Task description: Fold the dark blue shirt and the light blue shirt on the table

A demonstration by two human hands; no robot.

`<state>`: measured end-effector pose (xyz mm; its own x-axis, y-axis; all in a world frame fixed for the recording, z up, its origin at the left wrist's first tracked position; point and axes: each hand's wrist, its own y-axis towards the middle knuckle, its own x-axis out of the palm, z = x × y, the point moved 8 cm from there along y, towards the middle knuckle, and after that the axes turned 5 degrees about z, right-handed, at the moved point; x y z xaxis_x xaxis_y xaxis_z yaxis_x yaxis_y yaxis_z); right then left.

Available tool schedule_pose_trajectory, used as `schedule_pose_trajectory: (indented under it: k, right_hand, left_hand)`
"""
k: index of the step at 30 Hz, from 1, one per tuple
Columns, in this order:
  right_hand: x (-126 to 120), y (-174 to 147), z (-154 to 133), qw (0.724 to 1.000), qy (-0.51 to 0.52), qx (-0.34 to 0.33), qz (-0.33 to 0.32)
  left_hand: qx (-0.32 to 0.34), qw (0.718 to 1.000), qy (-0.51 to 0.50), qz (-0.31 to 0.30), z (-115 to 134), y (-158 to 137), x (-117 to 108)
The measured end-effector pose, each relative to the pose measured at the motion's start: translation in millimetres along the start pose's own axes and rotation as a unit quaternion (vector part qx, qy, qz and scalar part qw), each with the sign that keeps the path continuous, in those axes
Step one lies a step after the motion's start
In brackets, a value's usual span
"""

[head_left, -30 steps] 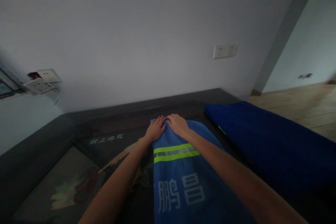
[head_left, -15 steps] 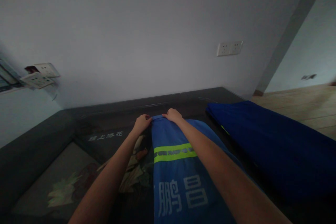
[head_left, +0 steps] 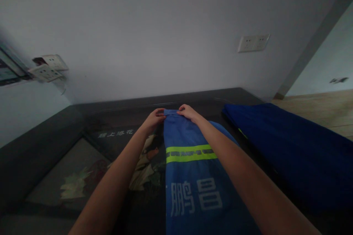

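A folded blue work jacket (head_left: 182,133) lies on the dark table, with a yellow-green reflective stripe and large pale printed characters facing up. My left hand (head_left: 153,119) pinches the left corner of its narrow far end, thumb and fingers closed on the cloth. At the right corner of that same edge, my right hand (head_left: 188,112) grips the fabric between thumb and fingers. The strip of edge between both hands is drawn straight and slightly raised. My right forearm crosses over the jacket and hides part of its right side.
To the right lies a darker blue folded garment (head_left: 298,143). The dark table (head_left: 110,112) carries a printed leaf picture and pale characters on its top. Behind it rises a wall with a double socket (head_left: 253,43); more sockets (head_left: 48,69) hang at the left.
The view has shifted, so everything sits slightly right and higher. Both hands still hold the jacket's far edge, which now looks lifted and flattened between them.
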<state>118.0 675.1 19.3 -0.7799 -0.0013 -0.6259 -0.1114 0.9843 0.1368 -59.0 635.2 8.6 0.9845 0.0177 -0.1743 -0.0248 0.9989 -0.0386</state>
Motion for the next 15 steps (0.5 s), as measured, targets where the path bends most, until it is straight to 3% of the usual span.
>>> schedule_pose_trajectory:
  k: [3, 6, 9, 12, 15]
  right_hand:
    - [1, 1, -3, 1.0, 0.019, -0.023, 0.004]
    - [5, 2, -6, 0.999, 0.011, -0.046, 0.011]
    - [10, -2, -4, 0.998, -0.017, -0.059, 0.029]
    - [15, -11, -3, 0.995, -0.047, -0.067, 0.052]
    - [12, -20, -10, 0.986, -0.101, -0.099, 0.089]
  left_hand:
    - [-0.045, 0.998, 0.015, -0.033, -6, -1, 6]
    - [-0.033, 0.996, 0.085, 0.017, -12, 2, 5]
    - [0.029, 0.976, 0.204, 0.077, -10, 2, 5]
    - [0.114, 0.914, 0.373, 0.115, 4, -6, 9]
    - [0.183, 0.848, 0.477, 0.14, 23, -19, 20]
